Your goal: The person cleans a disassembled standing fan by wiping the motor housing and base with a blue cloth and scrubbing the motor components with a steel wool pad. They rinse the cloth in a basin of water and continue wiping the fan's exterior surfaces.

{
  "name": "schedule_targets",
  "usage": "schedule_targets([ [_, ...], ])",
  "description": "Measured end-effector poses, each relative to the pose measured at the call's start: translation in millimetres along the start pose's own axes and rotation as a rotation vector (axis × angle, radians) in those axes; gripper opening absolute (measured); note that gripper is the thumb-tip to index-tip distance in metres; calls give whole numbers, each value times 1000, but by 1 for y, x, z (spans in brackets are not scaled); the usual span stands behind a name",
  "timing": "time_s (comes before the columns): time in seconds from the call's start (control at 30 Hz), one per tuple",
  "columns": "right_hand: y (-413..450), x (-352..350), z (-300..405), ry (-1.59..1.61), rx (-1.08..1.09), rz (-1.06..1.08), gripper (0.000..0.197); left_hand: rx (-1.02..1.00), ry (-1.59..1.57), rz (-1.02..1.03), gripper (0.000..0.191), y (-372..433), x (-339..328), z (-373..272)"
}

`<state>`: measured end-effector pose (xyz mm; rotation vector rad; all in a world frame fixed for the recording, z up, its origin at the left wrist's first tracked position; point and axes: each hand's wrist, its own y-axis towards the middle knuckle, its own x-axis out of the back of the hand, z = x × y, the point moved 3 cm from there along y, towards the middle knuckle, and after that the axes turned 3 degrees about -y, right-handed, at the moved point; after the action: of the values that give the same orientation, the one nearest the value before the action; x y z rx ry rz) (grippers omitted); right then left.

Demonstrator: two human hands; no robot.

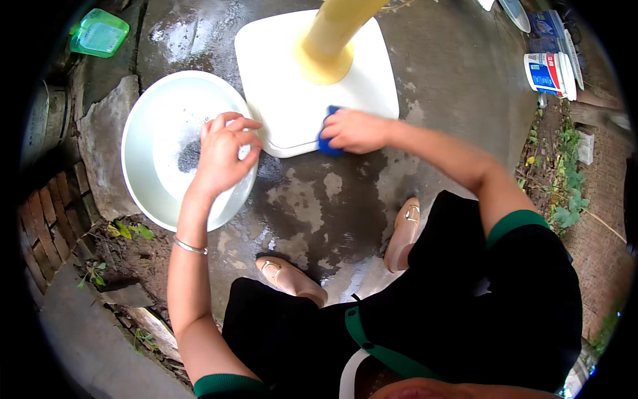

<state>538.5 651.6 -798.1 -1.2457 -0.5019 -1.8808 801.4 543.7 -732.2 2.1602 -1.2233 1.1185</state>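
Observation:
My right hand (356,130) grips a blue cloth or sponge (329,142) and presses it against the near edge of a white square base (284,107) with rounded corners. From this base rises a thick yellow column (331,42), cut off by the top of the picture. To its left stands a pale, wide basin (137,144) with some water and bubbles in the bottom. My left hand (227,144) is over the basin's right side with fingers spread and nothing in them; whether the fingertips touch the rim I cannot tell.
The concrete floor (304,199) is wet in patches. A green translucent bottle (102,32) lies at the upper left beside broken slabs. White labelled buckets (546,75) lie at the upper right. Stacked bricks (55,209) and a strip of plants (568,199) border the sides.

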Motion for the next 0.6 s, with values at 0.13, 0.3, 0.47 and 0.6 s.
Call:
schedule_targets([
  [0.13,-57,50,-33,3,-530,-13,16,100,-94,28,10,10,11,6],
  [0.3,24,32,-1,-85,-323,-300,54,161,-229,-136,16,0,26,5],
  [0.47,92,-19,-22,-304,-273,-448,49,269,-259,-207,19,2,26,-21],
  [0.6,46,-27,-24,-176,-268,-488,50,340,-202,-128,18,-2,25,-40],
])
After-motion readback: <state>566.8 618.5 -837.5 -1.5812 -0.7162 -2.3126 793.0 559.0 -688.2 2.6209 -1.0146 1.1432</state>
